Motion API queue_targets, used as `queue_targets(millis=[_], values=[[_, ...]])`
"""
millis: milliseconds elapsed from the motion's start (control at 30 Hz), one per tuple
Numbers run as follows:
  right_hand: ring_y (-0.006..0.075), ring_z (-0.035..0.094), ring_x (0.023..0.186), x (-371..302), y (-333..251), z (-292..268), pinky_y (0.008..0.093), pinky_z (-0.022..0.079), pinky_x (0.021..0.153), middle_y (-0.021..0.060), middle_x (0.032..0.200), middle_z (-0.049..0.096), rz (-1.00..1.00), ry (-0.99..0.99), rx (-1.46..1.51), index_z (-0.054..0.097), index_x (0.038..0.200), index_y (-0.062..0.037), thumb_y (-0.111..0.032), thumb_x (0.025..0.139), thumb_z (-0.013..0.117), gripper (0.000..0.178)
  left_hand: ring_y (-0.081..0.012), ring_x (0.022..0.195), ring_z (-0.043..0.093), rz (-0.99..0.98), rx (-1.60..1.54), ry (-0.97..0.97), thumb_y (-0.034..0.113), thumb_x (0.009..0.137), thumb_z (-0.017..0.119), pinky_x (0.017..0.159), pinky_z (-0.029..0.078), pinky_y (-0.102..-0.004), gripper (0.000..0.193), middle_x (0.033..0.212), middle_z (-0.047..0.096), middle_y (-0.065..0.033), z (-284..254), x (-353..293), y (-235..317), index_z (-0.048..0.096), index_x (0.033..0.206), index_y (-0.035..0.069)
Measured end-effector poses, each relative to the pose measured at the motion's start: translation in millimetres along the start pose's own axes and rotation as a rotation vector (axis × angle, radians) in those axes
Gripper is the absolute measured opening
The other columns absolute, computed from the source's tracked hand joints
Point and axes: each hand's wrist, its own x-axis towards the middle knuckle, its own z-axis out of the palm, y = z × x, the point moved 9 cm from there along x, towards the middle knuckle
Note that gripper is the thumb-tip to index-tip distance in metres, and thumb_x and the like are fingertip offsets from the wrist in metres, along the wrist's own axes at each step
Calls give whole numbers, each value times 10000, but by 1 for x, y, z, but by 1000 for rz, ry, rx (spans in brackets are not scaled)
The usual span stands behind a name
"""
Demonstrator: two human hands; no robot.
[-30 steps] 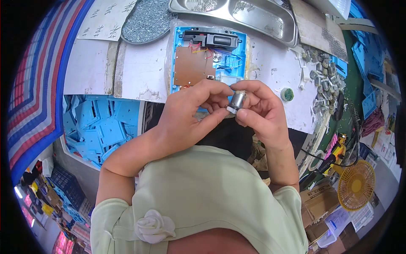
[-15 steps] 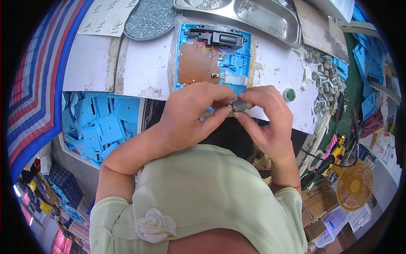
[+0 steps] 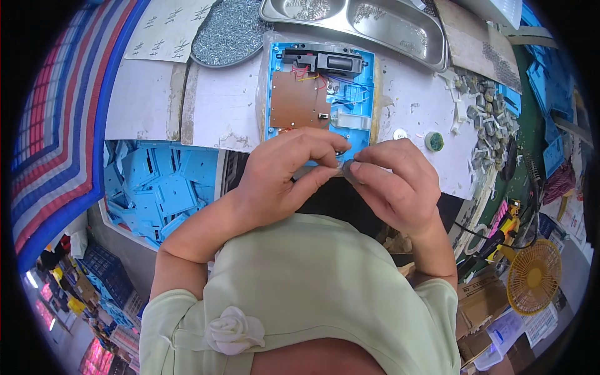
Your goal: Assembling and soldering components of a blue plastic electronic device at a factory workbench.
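Motor (image 3: 348, 170) is pinched in the right hand (image 3: 403, 181), outside the case (image 3: 354, 137) by its near edge. Left hand (image 3: 287, 159) is right up against it, can't tell if it's gripping. Board (image 3: 299, 103) already sits inside, wires (image 3: 354, 82) look loose, more motors (image 3: 492, 119) piled rightward.

On the white surface (image 3: 219, 106), a silver compartmented metal tray (image 3: 397, 28) lies behind a blue rectangular plastic housing (image 3: 369, 94), with a round grey dish (image 3: 224, 65) at left and heaped grey metal cylinders (image 3: 490, 114) at right.
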Motion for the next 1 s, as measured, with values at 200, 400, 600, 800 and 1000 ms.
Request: queue_targets(millis=[200, 400, 600, 800, 1000], values=[[265, 657, 733, -3, 2, -4, 326, 533, 584, 104, 908, 696, 11, 4, 7, 711, 1000, -47, 4, 685, 820, 337, -273, 935, 697, 13, -70, 26, -14, 806, 779, 794, 552, -350, 211, 1168, 706, -152, 1, -2, -5, 667, 974, 48], [272, 659, 746, -8, 12, -5, 343, 540, 613, 109, 922, 701, 25, 61, 47, 705, 1016, -45, 19, 673, 815, 366, -203, 867, 660, 35, -48, 11, -36, 779, 784, 769, 545, -312, 269, 1188, 677, -144, 2, -1, -7, 692, 1018, 43], [282, 689, 806, -15, 33, -24, 346, 555, 708, 139, 956, 724, 192, 91, 62, 697, 1021, -18, 75, 676, 815, 376, -194, 936, 590, -194, 3, 129, 86, 741, 855, 815, 477, -329, 284, 1065, 613, -87, -12, 28, -13, 709, 984, 62], [255, 720, 895, -39, 67, -51, 332, 568, 787, 150, 981, 747, 420, 286, 99, 684, 1026, 33, 103, 733, 814, 329, -258, 924, 551, 238, 786, 30, 196, 728, 836, 821, 386, -383, 224, 960, 565, -44, 17, 70, -2, 735, 907, 110], [247, 701, 942, -52, 98, -36, 324, 567, 800, 141, 1025, 747, 825, 257, 251, 705, 1037, 25, 43, 748, 830, 315, -240, 889, 552, 324, 641, 3, 116, 700, 831, 784, 387, -386, 202, 932, 573, -22, 7, 47, -1, 756, 885, 145]])
